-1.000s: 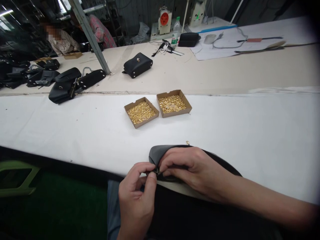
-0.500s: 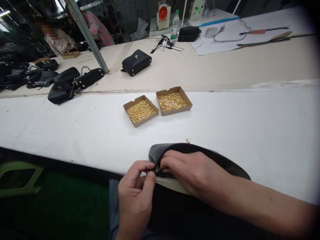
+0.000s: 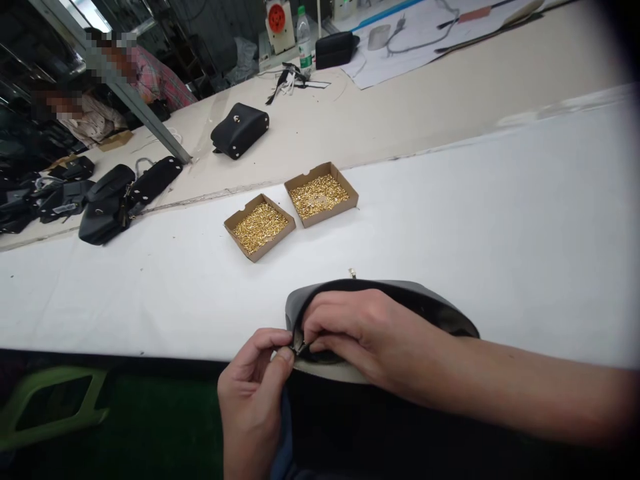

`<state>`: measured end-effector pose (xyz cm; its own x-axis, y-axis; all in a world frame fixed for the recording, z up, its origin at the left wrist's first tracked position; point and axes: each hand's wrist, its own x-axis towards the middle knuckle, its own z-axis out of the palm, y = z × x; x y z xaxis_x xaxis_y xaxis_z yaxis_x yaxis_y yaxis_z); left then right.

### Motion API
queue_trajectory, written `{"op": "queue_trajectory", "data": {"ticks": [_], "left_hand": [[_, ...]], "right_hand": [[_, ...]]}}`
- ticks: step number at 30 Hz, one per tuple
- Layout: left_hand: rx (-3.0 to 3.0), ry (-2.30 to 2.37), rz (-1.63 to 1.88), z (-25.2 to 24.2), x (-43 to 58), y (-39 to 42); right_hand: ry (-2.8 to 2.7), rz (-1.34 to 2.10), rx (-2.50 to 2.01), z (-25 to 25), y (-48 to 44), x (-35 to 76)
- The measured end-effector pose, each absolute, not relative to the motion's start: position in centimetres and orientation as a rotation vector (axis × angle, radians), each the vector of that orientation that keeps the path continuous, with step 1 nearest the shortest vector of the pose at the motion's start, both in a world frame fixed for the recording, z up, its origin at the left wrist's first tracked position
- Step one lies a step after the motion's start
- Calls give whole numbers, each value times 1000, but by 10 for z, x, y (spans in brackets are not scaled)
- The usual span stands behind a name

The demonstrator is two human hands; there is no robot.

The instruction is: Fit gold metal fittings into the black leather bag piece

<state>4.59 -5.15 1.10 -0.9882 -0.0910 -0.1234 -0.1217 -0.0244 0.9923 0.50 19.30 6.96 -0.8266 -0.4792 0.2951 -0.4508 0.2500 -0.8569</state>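
A black leather bag piece (image 3: 425,303) lies over the near edge of the white table (image 3: 500,220). My right hand (image 3: 365,330) is curled over its left end, fingertips pressing the leather. Beside it, my left hand (image 3: 255,387) pinches a small metal fitting (image 3: 299,346) at the piece's corner between thumb and forefinger. A small gold stud (image 3: 353,273) sits just beyond the piece's far edge. Two shallow cardboard trays, the left tray (image 3: 259,227) and the right tray (image 3: 321,193), hold gold hardware farther out.
Finished black bags (image 3: 240,129) and a heap of them (image 3: 107,200) lie on the beige table behind. Two people sit at the far left. A water bottle (image 3: 305,43), a machine and tools stand at the back. A green plastic frame (image 3: 50,407) is down left.
The view has tilted and swung, shifting everything leftward. Both hands stay pinched at the same corner of the leather piece, with only small finger movements.
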Motion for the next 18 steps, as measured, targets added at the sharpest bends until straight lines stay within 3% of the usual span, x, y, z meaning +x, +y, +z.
{"op": "queue_trajectory", "data": {"ticks": [18], "left_hand": [[-161, 2045, 2253, 10, 41, -55]], "right_hand": [[2440, -1658, -998, 62, 191, -12]]}}
